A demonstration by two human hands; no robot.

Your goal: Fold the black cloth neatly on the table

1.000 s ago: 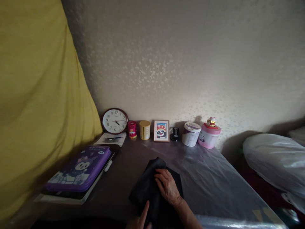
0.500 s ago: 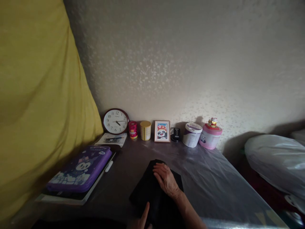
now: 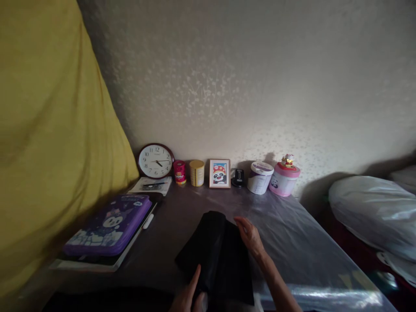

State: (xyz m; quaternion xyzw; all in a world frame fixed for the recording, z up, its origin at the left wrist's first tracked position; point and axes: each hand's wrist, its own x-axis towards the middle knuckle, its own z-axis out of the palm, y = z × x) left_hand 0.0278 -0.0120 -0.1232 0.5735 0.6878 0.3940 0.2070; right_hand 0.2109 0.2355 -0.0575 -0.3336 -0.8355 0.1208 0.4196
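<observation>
A piece of black folded fabric [image 3: 209,247] lies on the near middle of the table, with a raised, rounded fold running along it and a flatter flap to the right. What kind of article it is I cannot tell. My left hand [image 3: 188,294] is at its near end, index finger along the fold and thumb close by, gripping it; the lower part of the hand is cut off by the frame. At the far right corner of the flap is my right hand [image 3: 250,236], fingers together and bent, fingertips at the fabric's edge.
A purple cartoon case [image 3: 108,225] rests on a book at left, beside a yellow curtain [image 3: 58,130]. Along the wall stand a clock [image 3: 156,161], a red can [image 3: 179,172], a yellow canister [image 3: 196,173], a picture frame [image 3: 219,173] and white tubs [image 3: 260,178].
My right hand has come off the top of the fabric and moved right to its edge. The fold now bulges up more. My left hand stays at the near end.
</observation>
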